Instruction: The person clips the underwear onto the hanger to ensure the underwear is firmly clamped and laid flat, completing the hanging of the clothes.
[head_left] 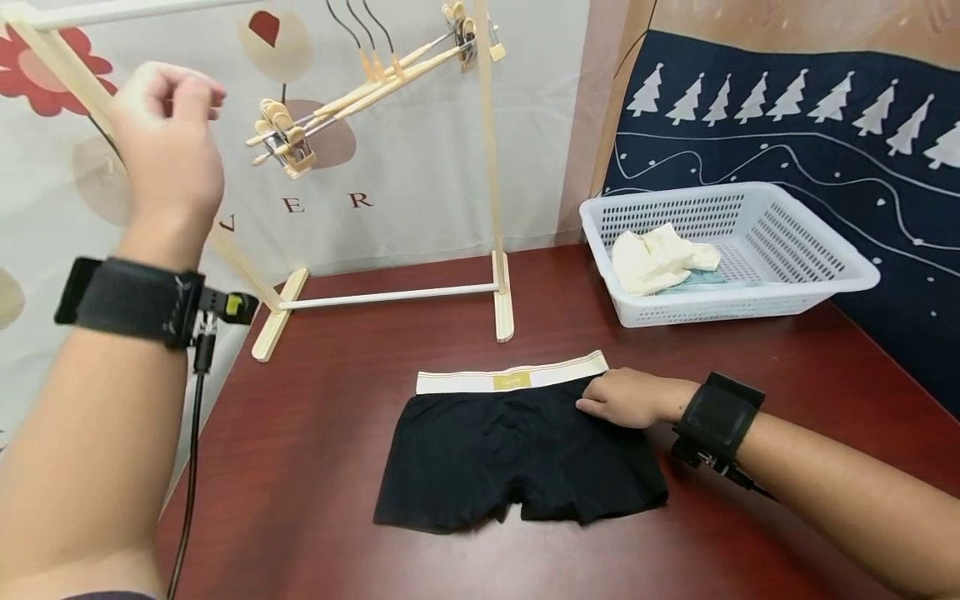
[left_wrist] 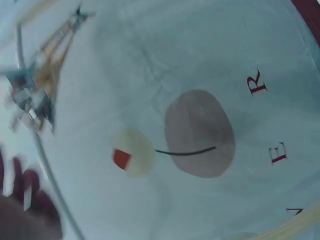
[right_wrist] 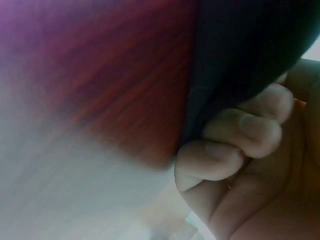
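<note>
1. The right hand (head_left: 630, 398) rests on the right edge of the black boxer briefs (head_left: 517, 454), its grip curled around the fabric by the waistband.
2. The briefs lie flat on the red surface (head_left: 750, 367), near centre.
3. The left hand (head_left: 168, 137) is raised at far left near the clip hangers (head_left: 360, 92) on the wooden rack (head_left: 495, 208), its grip loose and empty.
4. A white basket (head_left: 750, 250) sits at far right.
</note>
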